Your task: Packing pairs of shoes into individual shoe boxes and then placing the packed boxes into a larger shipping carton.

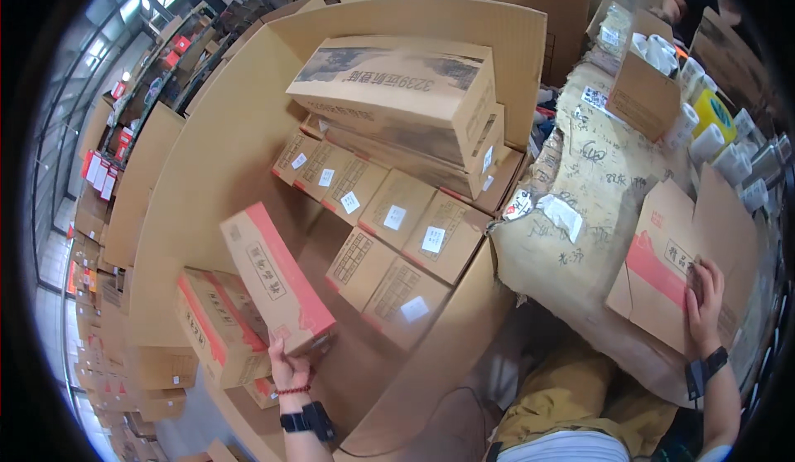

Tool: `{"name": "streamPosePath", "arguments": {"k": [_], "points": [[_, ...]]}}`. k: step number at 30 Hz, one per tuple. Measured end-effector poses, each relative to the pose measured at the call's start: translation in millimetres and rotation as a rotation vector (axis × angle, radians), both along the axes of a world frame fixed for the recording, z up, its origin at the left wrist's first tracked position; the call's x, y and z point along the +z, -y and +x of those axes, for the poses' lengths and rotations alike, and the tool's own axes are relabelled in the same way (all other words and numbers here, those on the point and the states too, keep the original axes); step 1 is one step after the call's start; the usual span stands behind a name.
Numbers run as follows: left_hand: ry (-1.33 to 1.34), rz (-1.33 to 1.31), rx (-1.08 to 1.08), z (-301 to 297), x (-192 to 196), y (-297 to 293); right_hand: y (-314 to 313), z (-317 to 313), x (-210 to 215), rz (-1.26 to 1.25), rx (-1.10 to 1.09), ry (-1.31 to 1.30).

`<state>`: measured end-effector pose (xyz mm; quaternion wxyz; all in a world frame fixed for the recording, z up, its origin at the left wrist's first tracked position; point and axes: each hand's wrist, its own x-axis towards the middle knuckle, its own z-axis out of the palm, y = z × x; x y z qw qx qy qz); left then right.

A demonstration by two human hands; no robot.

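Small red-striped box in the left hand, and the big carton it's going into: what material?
Small box, held by the left hand: looks like matte brown corrugated cardboard with a printed red band. Big carton: plain matte brown cardboard, probably corrugated, with creased flaps and raw edges.

Matt cardboard carton, red-striped

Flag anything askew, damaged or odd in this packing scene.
The red-striped carton in the left hand sits tilted, not squared with the packed rows. The right hand rests on an open-flapped carton. No damage shows.
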<state>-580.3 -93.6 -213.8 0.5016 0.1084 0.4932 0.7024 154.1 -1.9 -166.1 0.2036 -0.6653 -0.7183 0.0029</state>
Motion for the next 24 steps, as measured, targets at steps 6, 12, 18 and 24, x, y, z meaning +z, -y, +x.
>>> {"name": "streamPosePath", "arguments": {"k": [6, 12, 18, 24], "points": [[-0.400, -0.041, -0.235, 136.7, 102.3, -43.1, 6.3, 6.6, 3.1, 0.047, -0.024, 0.003], [-0.700, -0.052, -0.295, 203.7, 65.2, -137.5, 8.0, 9.4, -1.7, 0.137, 0.064, -0.195], [-1.318, 0.141, -0.188, 215.2, 8.4, -195.8, 7.7, 14.0, -1.9, 0.186, 0.057, -0.224], [-0.978, 0.285, -0.417, 190.7, 14.7, -191.6, 9.0, 17.6, -0.1, 0.215, 0.086, -0.242]]}}
